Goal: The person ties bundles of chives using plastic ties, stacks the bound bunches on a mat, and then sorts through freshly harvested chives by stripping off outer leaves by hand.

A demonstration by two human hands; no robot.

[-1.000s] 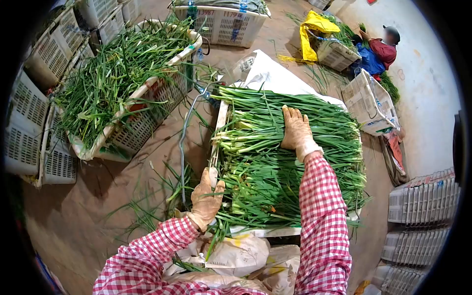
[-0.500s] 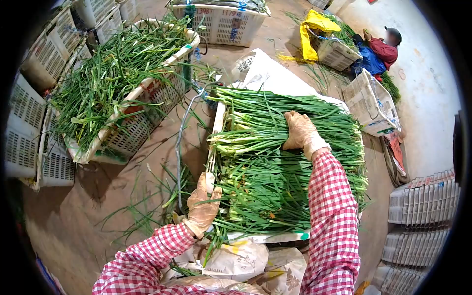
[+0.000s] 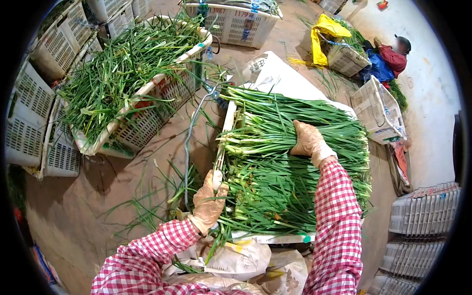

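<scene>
A white crate (image 3: 268,238) in front of me is filled with green garlic chives (image 3: 275,184), laid in rows with pale stem ends to the left. My right hand (image 3: 310,141), in a soiled tan glove, is cupped over the upper bunch, its fingertips partly hidden among the leaves. My left hand (image 3: 209,201), gloved too, is closed around the crate's left rim near the front corner. Beyond the chives, a white sheet (image 3: 282,78) hangs over the crate's far side.
Left of me stands a crate heaped with loose green leaves (image 3: 123,73), stacked crates (image 3: 32,118) behind it. A grey hose-like strip (image 3: 189,142) lies on the littered floor. Nested crates (image 3: 418,211) stand at right. A person (image 3: 393,56) sits far right near a yellow bag (image 3: 327,34).
The whole view has shifted slightly, so things appear a little further right. Both hands keep their places on the chives and the rim.
</scene>
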